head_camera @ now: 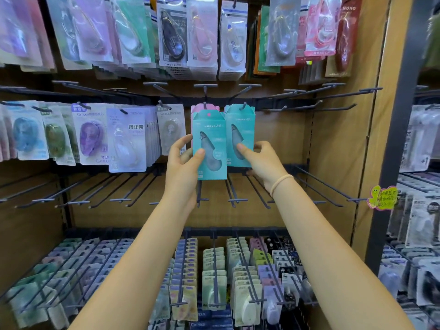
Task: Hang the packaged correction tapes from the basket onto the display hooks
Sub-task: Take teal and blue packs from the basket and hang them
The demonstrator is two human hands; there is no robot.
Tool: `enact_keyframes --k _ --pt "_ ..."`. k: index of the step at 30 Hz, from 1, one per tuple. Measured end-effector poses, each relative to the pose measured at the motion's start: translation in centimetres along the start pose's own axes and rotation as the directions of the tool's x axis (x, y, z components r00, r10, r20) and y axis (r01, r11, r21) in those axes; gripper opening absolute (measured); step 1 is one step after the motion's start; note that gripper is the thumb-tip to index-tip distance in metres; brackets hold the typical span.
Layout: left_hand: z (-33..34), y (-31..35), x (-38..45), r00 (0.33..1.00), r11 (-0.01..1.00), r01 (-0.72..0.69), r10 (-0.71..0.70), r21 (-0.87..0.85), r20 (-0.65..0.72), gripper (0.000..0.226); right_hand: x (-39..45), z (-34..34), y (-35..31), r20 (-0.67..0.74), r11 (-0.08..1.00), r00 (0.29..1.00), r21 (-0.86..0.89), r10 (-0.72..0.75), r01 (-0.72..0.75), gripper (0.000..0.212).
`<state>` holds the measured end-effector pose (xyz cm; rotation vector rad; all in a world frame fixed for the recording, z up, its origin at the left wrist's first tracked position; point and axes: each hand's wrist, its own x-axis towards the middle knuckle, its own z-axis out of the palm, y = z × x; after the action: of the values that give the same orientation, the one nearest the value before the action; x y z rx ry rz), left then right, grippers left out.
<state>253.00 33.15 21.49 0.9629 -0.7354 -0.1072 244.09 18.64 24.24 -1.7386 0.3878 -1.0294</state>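
My left hand (182,163) grips a teal packaged correction tape (210,129) by its left edge, thumb on the front, held up in front of a display hook (204,95). Behind it a pink package (202,108) hangs on that hook. To the right a second teal package (240,129) hangs on a neighbouring hook (244,106); my right hand (259,158) pinches its lower part, thumb on the front. The basket is out of view.
Several bare hooks (333,106) stick out to the right of the teal packages and in the row below (238,200). Other correction tapes hang at left (126,139), above (173,36) and on the bottom row (214,277). A wooden side panel (338,151) bounds the right.
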Motion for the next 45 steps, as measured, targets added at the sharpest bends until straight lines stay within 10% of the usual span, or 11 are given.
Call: enact_keyframes --k 7,16,45 --pt "2.7 0.0 0.7 0.994 0.999 0.017 -0.013 -0.036 0.104 0.032 -2.4 -2.4 -0.1 -0.204 0.970 0.949 -0.085 -0.240 0.227 0.038" --pt "5.2 -0.3 0.6 0.987 0.998 0.049 -0.041 -0.047 0.155 0.039 -2.9 -2.0 -1.1 0.005 0.929 0.929 0.041 -0.369 0.368 0.051" --pt "4.7 0.1 0.3 0.987 0.974 -0.120 0.097 0.193 0.125 0.039 -3.1 -2.2 -0.9 0.019 0.906 0.907 0.056 -0.420 0.419 0.055"
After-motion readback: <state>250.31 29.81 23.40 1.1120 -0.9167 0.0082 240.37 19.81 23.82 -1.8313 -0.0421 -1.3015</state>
